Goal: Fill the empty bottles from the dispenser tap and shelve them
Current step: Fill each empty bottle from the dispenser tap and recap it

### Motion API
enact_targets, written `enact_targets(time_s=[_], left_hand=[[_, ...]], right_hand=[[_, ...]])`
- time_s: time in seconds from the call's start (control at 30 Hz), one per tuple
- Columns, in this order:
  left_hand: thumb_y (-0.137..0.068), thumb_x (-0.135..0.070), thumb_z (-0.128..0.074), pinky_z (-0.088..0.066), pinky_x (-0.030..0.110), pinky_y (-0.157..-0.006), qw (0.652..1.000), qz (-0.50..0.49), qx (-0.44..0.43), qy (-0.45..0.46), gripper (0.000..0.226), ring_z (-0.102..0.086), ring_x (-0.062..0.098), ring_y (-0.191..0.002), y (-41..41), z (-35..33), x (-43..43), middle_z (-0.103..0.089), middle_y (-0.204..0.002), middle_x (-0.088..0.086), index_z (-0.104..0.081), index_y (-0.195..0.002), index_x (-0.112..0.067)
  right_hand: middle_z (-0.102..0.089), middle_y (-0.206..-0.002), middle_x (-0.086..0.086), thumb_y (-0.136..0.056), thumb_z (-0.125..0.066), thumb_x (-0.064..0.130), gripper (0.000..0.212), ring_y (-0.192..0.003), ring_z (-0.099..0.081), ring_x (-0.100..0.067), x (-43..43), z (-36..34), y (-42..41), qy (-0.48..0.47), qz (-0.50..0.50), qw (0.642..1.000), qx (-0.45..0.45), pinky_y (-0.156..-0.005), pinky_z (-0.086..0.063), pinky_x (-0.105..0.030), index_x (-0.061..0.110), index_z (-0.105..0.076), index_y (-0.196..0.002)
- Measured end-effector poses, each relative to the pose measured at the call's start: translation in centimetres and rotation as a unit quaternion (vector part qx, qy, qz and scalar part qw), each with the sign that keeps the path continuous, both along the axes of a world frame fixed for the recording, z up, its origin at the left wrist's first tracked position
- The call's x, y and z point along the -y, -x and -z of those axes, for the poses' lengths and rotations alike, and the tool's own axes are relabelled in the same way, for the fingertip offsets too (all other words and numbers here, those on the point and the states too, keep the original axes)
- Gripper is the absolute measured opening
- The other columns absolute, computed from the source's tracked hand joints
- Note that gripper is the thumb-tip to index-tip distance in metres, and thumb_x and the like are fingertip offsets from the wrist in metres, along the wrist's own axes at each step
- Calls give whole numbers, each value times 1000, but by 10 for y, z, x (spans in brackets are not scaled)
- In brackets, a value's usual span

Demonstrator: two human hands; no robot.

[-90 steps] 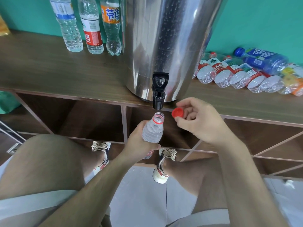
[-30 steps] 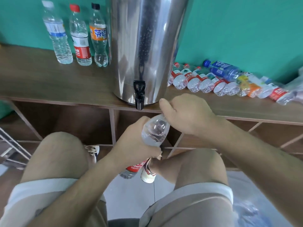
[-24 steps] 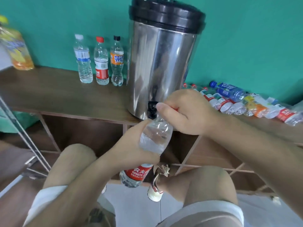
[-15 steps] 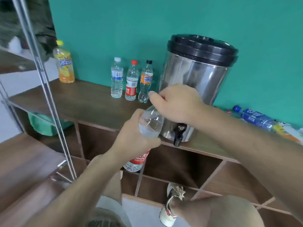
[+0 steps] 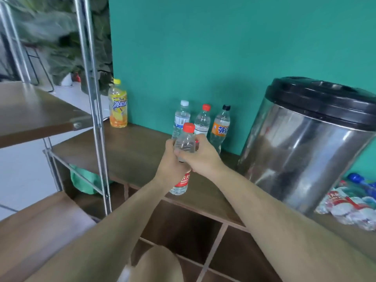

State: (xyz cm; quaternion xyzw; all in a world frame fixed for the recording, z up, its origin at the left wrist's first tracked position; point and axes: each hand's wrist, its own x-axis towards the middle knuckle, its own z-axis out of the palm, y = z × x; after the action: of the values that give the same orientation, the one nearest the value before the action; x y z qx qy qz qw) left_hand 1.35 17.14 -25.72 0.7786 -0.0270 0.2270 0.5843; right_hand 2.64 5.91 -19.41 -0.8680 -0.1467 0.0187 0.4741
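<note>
A filled clear bottle [image 5: 183, 145] with a red cap and a red label is upright in mid-air above the wooden shelf top [image 5: 130, 153]. My left hand [image 5: 169, 165] grips its body from the left. My right hand [image 5: 200, 157] wraps its upper part from the right, just below the cap. Behind them stand three capped bottles: one with a white cap [image 5: 181, 117], one with a red cap [image 5: 203, 119] and one with an orange label [image 5: 221, 127]. The steel dispenser [image 5: 305, 149] with a black lid stands to the right; its tap is hidden.
A yellow drink bottle [image 5: 118, 104] stands at the shelf's back left. A heap of empty bottles [image 5: 350, 198] lies right of the dispenser. A metal rack post [image 5: 93, 110] and its wooden shelves rise on the left. Open cubbies [image 5: 183, 226] lie below the shelf top.
The red cap went onto the bottle. Both hands carried the bottle up and left, away from the tap, toward the standing bottles. My right hand slid from the cap down to the bottle's shoulder.
</note>
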Motion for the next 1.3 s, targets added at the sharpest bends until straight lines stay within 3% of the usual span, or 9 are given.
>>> enact_targets(time_s=[0.13, 0.23, 0.37, 0.5, 0.8, 0.93, 1.03, 1.17, 1.3], left_hand=[[-75, -16, -81, -53, 41, -102, 999, -30, 20, -4, 70, -60, 19, -118, -43, 32, -15, -58, -125, -3, -45, -134, -29], [-84, -19, -76, -40, 39, -112, 997, -66, -18, -38, 75, -41, 7, -127, -66, 55, -27, -47, -132, -12, -40, -148, -33], [-90, -30, -75, -38, 19, -99, 997, -70, -23, -18, 77, -43, 5, -124, -91, 74, -45, -44, -126, -9, -34, -154, -37], [-92, -32, -74, -44, 26, -101, 995, -96, -21, -16, 76, -51, 8, -120, -115, 83, -53, -45, -126, -8, -33, -156, -38], [-92, -34, -68, -49, 28, -97, 995, -86, -45, -18, 63, -61, 6, -115, -141, 88, -60, -62, -125, -14, -43, -149, -43], [-87, -51, -62, -54, 42, -99, 988, -108, -93, -60, 54, -63, 7, -112, -142, 98, -70, -66, -123, -12, -53, -138, -37], [-92, -39, -64, -56, 40, -96, 990, -79, -87, -80, 24, -66, 4, -103, -114, 90, -60, -69, -111, -12, -65, -116, -38], [-98, -26, -64, -44, 31, -104, 984, -82, -53, -151, 35, -56, 16, -119, -61, 69, -41, -60, -126, -3, -61, -133, -23], [-84, -5, -67, -51, 49, -85, 947, -121, 43, -295, 39, -59, 36, -104, 7, 20, -14, -62, -117, 8, -63, -122, -12]], right_hand=[[-68, -105, 14, -88, -80, 39, 44, -90, -64, -2, -23, 12, -31, -45, 26, 998, 31, -71, -48, -19, 32, -51, -121], [-70, -108, 13, -86, -83, 37, 50, -97, -69, -11, -34, 21, -57, -45, 31, 998, 45, -86, -58, -33, 33, -50, -123], [-72, -108, 11, -85, -82, 38, 49, -97, -71, -13, -47, 22, -94, -18, 28, 998, 58, -85, -60, -35, 34, -49, -121], [-70, -103, 9, -86, -82, 36, 48, -92, -70, -16, -65, 28, -122, 4, 55, 995, 78, -71, -53, -29, 30, -49, -119], [-66, -102, 7, -87, -82, 32, 47, -94, -67, -19, -74, 43, -150, 3, 100, 991, 92, -75, -49, -29, 21, -55, -123], [-71, -108, 1, -86, -82, 35, 48, -99, -70, -24, -81, 43, -148, 7, 112, 991, 70, -83, -58, -39, 17, -57, -122], [-68, -112, -3, -86, -81, 38, 49, -102, -69, -25, -74, 45, -128, 23, 108, 991, 78, -87, -58, -43, 16, -55, -122], [-65, -114, 0, -99, -65, 38, 32, -107, -63, -23, -46, 43, -72, 49, 89, 986, 135, -90, -57, -46, 20, -59, -126], [-66, -109, 3, -104, -56, 31, 20, -103, -63, -20, -4, 35, 1, 22, 65, 980, 187, -92, -54, -41, 22, -61, -121]])
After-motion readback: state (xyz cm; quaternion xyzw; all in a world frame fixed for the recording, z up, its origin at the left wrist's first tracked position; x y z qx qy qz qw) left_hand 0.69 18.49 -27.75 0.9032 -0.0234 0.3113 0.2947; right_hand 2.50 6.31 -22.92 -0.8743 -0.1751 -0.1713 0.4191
